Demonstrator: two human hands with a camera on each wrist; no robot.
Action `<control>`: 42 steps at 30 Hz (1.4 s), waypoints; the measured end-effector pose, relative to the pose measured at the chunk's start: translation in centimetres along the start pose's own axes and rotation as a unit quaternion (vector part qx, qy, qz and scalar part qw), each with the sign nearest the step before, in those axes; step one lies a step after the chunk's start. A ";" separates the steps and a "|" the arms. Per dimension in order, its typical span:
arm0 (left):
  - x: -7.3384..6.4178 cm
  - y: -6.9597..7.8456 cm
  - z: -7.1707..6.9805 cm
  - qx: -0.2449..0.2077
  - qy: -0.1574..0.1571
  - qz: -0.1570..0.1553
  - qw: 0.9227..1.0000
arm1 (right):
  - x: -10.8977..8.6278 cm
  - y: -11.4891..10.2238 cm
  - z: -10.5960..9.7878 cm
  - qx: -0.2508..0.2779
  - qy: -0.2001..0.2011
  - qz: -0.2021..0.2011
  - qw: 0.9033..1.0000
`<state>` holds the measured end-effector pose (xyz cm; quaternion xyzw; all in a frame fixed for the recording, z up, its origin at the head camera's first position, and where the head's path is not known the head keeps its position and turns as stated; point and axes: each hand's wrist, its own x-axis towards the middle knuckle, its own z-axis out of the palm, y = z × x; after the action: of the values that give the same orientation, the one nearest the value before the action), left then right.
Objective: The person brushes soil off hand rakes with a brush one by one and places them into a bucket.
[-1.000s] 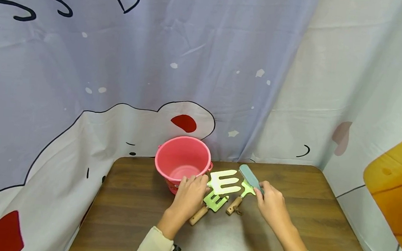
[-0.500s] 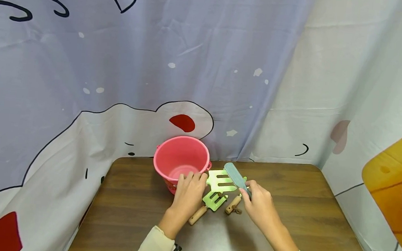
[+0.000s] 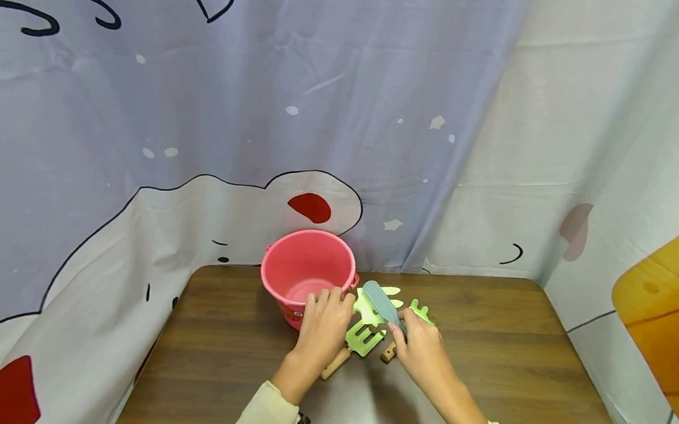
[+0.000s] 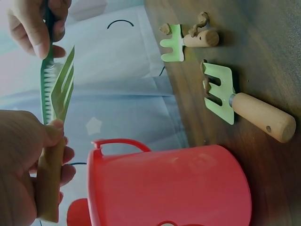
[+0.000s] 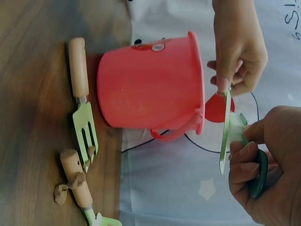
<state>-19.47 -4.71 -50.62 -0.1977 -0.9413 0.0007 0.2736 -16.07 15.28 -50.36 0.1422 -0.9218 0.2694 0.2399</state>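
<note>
My left hand [image 3: 325,324] grips the wooden handle of a small garden fork [image 4: 64,89] with pale green tines, raised beside the bucket. The right hand [image 3: 423,345] holds a blue-green brush [image 3: 378,300] by its handle. In the left wrist view the brush's pale bristles [image 4: 49,94] face the fork, right at its tines. From the head view, the brush overlaps the tines. Below, a second green hand fork [image 4: 221,94] lies on the table, brown clumps at its tine tips. Near it lies a small green rake [image 4: 175,43] with a wooden handle.
A pink bucket [image 3: 280,287] stands at the back of the wooden table [image 3: 214,362], close beyond my left hand. Brown clumps [image 5: 61,193] lie on and beside the rake's handle. A printed curtain [image 3: 252,99] hangs behind the table.
My right hand has moved left with the brush, from the right of the raised fork to across its tines. The left hand has stayed nearly in place with the fork.
</note>
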 end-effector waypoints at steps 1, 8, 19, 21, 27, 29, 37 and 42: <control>0.0 0.0 0.0 0.000 0.003 0.001 1.000 | 0.0 0.1 0.0 -0.004 0.005 -0.002 1.000; -0.1 -0.1 0.1 0.007 0.033 -0.001 0.999 | -0.1 1.7 -0.1 -0.012 0.009 0.001 1.000; -0.5 -1.2 0.2 -0.019 0.051 -0.007 0.998 | -0.4 4.3 -0.1 -0.013 -0.006 0.034 0.999; -0.5 -1.5 -0.2 -0.032 0.058 -0.019 0.998 | -0.6 5.1 -0.5 -0.016 -0.015 0.057 0.998; -0.4 -2.8 -1.4 -0.068 0.058 -0.055 0.994 | -1.7 7.5 -1.4 -0.023 -0.049 0.105 0.993; -0.4 -3.1 -1.6 -0.074 0.053 -0.059 0.994 | -2.1 8.1 -1.6 -0.023 -0.052 0.108 0.993; -0.3 -4.4 -2.3 -0.050 0.054 -0.057 0.996 | -2.9 9.5 -2.6 -0.028 -0.059 0.115 0.991; -0.2 -5.5 -2.9 -0.065 0.021 -0.063 0.996 | -3.3 10.4 -3.2 -0.037 -0.062 0.121 0.990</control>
<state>-19.91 -10.20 -47.64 -0.1553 -0.9439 -0.0818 0.2796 -16.18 25.96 -54.12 0.0370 -0.9546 0.2528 0.1531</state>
